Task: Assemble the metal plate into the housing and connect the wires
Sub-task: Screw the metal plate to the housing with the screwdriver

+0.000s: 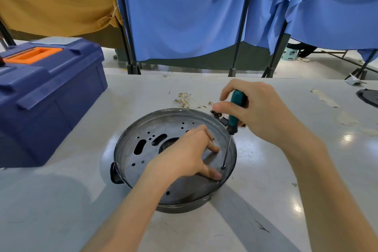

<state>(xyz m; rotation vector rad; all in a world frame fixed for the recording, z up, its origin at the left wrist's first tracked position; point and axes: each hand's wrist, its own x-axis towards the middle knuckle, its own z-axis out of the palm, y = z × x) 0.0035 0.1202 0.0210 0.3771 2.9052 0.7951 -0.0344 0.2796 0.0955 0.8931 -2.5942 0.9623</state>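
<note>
Right hand [259,112] is curled tight round the teal handle of a screwdriver [235,113], thumb and fingers clamped on it, holding the tool nearly upright with a slight lean. Its thin shaft runs down to a small screw [223,166] at about 4 o'clock on the metal plate [141,155]. The left hand [190,155] comes in from 7 o'clock and lies spread on that plate, fingers apart and fairly straight, fingertips [215,175] pressing the surface just beside the screw; it grips nothing.

The plate, grey and punched with round holes and long slots, sits flat inside the round housing [184,207], ringed by its raised rim. The housing rests on the pale table [61,200], with a black lug [114,175] sticking out at its 8 o'clock.

Beyond the housing at 12 o'clock, a loose tangle of thin wires [184,99] with brass terminals lies on the table, apart from the rim. A few small black parts [216,113] lie at 1 o'clock, partly hidden under the right hand. A blue toolbox [51,98] with an orange handle stands at 10 o'clock, and blue curtains [184,16] hang behind the table.
</note>
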